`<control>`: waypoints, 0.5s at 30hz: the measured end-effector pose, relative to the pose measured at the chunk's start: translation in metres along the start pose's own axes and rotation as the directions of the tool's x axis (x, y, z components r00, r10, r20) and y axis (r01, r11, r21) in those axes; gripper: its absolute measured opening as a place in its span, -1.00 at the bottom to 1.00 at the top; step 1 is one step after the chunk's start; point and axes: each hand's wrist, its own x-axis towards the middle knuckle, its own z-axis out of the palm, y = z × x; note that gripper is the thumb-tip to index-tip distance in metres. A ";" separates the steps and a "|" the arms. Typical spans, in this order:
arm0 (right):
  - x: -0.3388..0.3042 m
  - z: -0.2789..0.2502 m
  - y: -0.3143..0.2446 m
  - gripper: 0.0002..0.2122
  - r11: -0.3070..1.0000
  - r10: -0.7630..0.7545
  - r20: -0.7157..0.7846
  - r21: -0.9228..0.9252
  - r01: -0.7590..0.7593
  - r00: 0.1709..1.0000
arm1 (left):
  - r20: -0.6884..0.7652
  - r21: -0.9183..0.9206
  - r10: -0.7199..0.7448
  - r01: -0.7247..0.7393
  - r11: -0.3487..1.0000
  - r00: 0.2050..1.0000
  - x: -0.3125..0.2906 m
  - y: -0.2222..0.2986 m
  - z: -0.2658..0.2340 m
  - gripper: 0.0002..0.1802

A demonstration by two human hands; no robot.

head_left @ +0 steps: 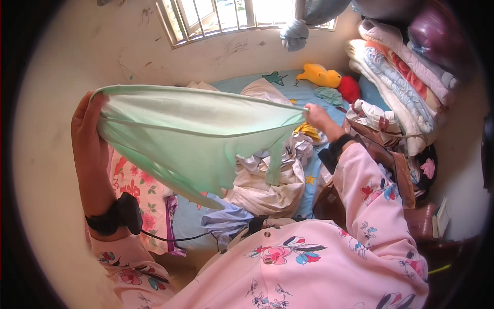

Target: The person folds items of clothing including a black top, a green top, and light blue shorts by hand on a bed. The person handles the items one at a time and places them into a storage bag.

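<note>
A thin light-green garment point(180, 123) is stretched in the air between my two hands, above the bed. My left hand point(90, 121) is closed on its left end, held up near the wall. At the other end my right hand point(318, 117) pinches the cloth's corner. The top edge is pulled nearly straight, while the lower part hangs in loose folds with a strip dangling near the right side. What kind of garment it is cannot be made out. Below it lies a heap of cream and white clothes point(270, 188), partly hidden by the green cloth.
The bed has a blue patterned sheet point(309, 193). A pink floral cloth point(146, 211) and a pale blue garment point(226, 221) lie close to me. Folded quilts point(396, 77) are stacked at the right, by a yellow plush toy point(319, 75). A barred window point(221, 20) is behind.
</note>
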 end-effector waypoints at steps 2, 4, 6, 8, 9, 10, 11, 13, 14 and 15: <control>-0.012 0.007 -0.024 -0.84 0.609 0.231 0.470 0.613 -0.504 0.852 | -0.088 0.071 -0.027 0.033 0.997 0.996 -0.008 -0.013 -0.021 -0.86; -0.009 -0.005 -0.045 -0.85 0.527 0.154 0.419 0.731 -0.433 0.895 | -0.050 0.090 -0.076 0.080 0.993 0.996 -0.015 -0.036 -0.043 -0.87; 0.001 -0.026 -0.053 -0.85 0.441 0.039 0.349 0.835 -0.330 0.936 | -0.004 0.122 -0.129 0.129 0.984 0.992 -0.025 -0.055 -0.063 -0.88; 0.020 -0.059 -0.052 -0.85 0.417 -0.065 0.308 0.873 -0.254 0.949 | -0.066 0.290 -0.139 0.152 0.945 0.988 -0.035 -0.078 -0.076 -0.86; 0.027 -0.073 -0.057 -0.85 0.369 -0.132 0.270 0.907 -0.205 0.954 | -0.065 0.298 -0.143 0.156 0.942 0.988 -0.042 -0.085 -0.082 -0.86; 0.030 -0.085 -0.073 -0.83 0.392 -0.086 0.205 0.907 -0.156 0.975 | -0.082 0.314 -0.146 0.165 0.935 0.986 -0.051 -0.089 -0.090 -0.84; 0.032 -0.097 -0.088 -0.79 0.423 -0.036 0.133 0.900 -0.105 0.990 | -0.096 0.323 -0.147 0.170 0.931 0.984 -0.058 -0.094 -0.095 -0.82; 0.037 -0.121 -0.104 -0.74 0.538 -0.097 0.006 0.842 0.048 0.995 | -0.067 0.336 -0.154 0.167 0.927 0.986 -0.059 -0.095 -0.102 -0.83; 0.039 -0.126 -0.105 -0.68 0.633 -0.174 -0.117 0.747 0.202 0.978 | -0.027 0.298 -0.194 0.194 0.935 0.981 -0.060 -0.093 -0.100 -0.84; 0.044 -0.126 -0.102 -0.68 0.636 -0.175 -0.115 0.745 0.202 0.978 | 0.014 0.260 -0.233 0.221 0.940 0.972 -0.061 -0.093 -0.099 -0.84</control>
